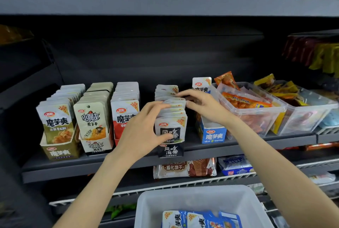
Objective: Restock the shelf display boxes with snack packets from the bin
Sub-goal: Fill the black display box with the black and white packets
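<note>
Reaching forward with both bare arms, forearms converging. Curling the left hand [145, 126], thumb low and fingertips high, in a pinching pose. Holding the right hand [203, 106] slightly higher, fingers bent and pointing leftward, wrist angled down.

Five display boxes [170, 132] side by side on the shelf [91, 163], two tubs [256, 114] at their right. Below and in front, bin [192, 202] holding packets [200, 219].
</note>
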